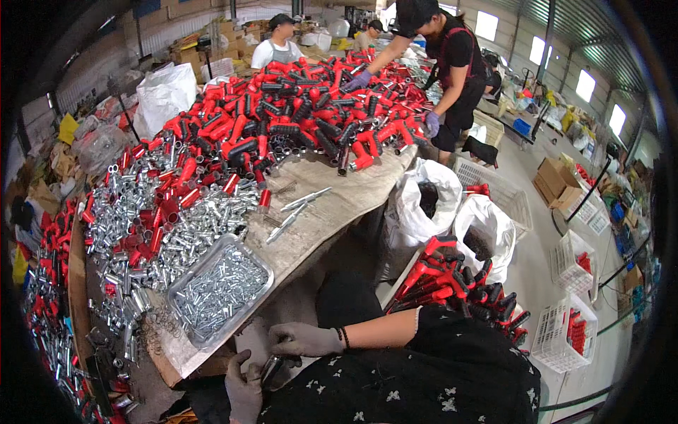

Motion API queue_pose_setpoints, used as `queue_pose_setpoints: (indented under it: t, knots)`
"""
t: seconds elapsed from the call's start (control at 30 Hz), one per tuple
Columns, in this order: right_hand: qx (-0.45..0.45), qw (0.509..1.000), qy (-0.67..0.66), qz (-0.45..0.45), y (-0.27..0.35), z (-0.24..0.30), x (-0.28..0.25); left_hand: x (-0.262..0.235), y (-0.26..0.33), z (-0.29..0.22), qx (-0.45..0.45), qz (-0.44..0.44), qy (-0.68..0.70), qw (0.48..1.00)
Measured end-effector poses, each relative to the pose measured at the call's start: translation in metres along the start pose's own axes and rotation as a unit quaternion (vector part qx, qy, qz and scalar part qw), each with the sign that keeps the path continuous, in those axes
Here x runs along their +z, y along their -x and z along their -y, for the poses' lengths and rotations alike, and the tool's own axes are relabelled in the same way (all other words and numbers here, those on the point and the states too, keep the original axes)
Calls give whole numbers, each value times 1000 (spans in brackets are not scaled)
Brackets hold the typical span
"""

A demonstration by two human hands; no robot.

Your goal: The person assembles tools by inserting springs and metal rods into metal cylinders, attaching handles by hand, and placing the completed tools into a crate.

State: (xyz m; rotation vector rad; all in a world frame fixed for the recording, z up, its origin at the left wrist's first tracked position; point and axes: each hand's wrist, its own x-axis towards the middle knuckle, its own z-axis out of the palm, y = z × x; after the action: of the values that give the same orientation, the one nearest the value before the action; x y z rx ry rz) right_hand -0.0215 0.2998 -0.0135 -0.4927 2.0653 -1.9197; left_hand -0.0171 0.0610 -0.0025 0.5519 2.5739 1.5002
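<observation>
Head view. Left hand (244, 389) in grey work glove, low centre, fingers curled around lower end of short dark metal tube piece (271, 370). Right hand (305, 340) in grey work glove just above, fingers bent over upper end of same piece; black bands at wrist. Both hands closed on piece, held over lap, just off near edge of long worn wooden worktable (332, 205). Exact shape of piece not discernible: partly hidden by gloves.

Shallow rectangular metal tray (176, 286) of small silver pins on table corner, near hands, up and left. Beyond tray, loose heap of short silver metal tubes (152, 212), scattered red sleeves among them. Two slim silver rods (296, 208) lying apart on bare wood, right of heap. Far half of table covered by large pile of red and black plastic handle grips (311, 116).

Right of lap: bundle of red and black handles (452, 286), close to right forearm. Two open white sacks (452, 212) on floor beside table. White plastic lattice crates (565, 332) with red parts farther right.

Far end of table: standing person in dark clothing (452, 63), purple-gloved hands reaching into pile of grips. Two further persons seated behind.
</observation>
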Motion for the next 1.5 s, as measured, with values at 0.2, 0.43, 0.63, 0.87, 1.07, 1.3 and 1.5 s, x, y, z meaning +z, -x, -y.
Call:
queue_pose_setpoints:
  t: [0.2,0.43,0.63,0.87,1.07,1.3,1.5]
  knots:
    - [-15,997,81,-2,-7,-23,23,3,15,14,-18,-33,99,994]
    - [49,998,45,16,-9,2,20,-10,2,-26,-74,148,14,986]
    - [-113,938,321,-68,-86,47,-1,-15,19,7,-147,25,20,989]
    - [-168,815,554,6,-181,49,11,-28,14,19,-162,6,66,985]
    - [-201,757,622,17,-182,48,6,-39,18,26,-149,-12,-5,989]
    - [-2,961,254,106,-106,75,30,-46,21,20,-169,-2,56,984]
    - [-270,893,349,87,-92,30,45,-45,24,12,-168,2,46,985]
